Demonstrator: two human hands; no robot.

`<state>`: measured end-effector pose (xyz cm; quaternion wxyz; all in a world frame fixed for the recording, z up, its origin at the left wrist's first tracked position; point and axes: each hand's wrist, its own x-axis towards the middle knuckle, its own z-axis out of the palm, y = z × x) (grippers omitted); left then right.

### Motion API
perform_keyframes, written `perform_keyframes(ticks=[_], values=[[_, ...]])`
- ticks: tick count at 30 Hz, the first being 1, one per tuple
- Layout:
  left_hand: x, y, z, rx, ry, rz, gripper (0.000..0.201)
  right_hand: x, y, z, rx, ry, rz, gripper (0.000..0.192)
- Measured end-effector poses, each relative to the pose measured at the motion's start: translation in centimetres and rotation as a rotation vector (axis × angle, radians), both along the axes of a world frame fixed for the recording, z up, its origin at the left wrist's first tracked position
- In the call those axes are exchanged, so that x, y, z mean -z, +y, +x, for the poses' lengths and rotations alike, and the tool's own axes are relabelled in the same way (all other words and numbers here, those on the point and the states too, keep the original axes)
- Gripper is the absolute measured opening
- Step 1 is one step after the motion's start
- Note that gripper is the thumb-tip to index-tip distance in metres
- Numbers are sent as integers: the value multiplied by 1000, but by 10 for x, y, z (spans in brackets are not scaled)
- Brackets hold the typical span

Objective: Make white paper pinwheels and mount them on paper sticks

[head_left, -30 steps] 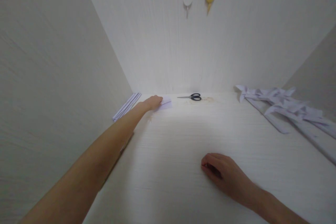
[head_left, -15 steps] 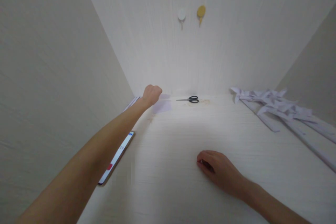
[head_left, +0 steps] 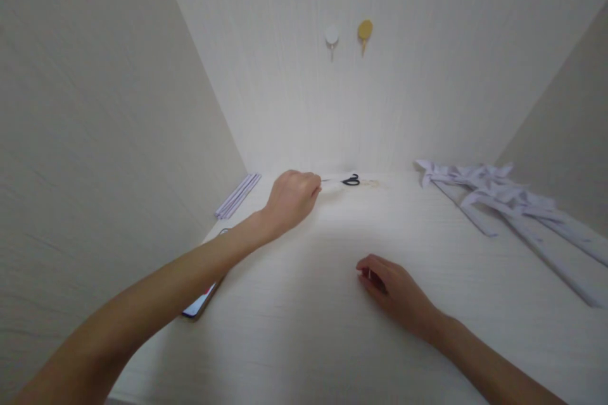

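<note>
My left hand (head_left: 295, 201) is raised over the far part of the white tabletop, its fingers pinched together. A pale piece of paper (head_left: 331, 188) seems to stick out from its fingertips, blurred and hard to tell from the table. Just beyond lie scissors with black handles (head_left: 351, 181), partly covered, blades toward the hand. Nearer to me, my right hand (head_left: 392, 291) rests on its side on the table, loosely curled. A small gap shows between thumb and forefinger, with nothing seen in it.
Thin rolled paper sticks (head_left: 238, 196) lie along the left wall. A phone (head_left: 202, 304) sits partly behind my left forearm. At the right is a pile of paper sticks with frilled ends (head_left: 498, 193). A white hook (head_left: 331, 35) and a yellow hook (head_left: 365, 30) are on the back wall.
My left hand has moved right and closer, toward the scissors. The lilac paper sheet no longer shows where it lay. My right hand keeps its curled pose.
</note>
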<state>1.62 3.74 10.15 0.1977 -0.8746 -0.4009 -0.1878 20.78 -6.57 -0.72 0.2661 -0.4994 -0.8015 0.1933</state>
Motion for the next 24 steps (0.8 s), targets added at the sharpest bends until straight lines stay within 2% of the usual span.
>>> perform_keyframes(ticks=[3,6,10,15,21,24], values=[[26,-28,4,82,130,39,18,-2,1,0,27,97,-59,11],[52,-47,8,209,217,2,10,-5,2,0,62,196,-128,11],[75,-64,12,276,235,-51,6,-6,6,5,95,307,-182,13],[86,-82,18,362,273,-1,13,-4,10,8,99,409,-196,22],[95,-100,30,452,225,154,17,-3,8,1,241,239,-134,23],[99,-106,33,502,183,216,18,-3,8,1,266,193,-117,24]])
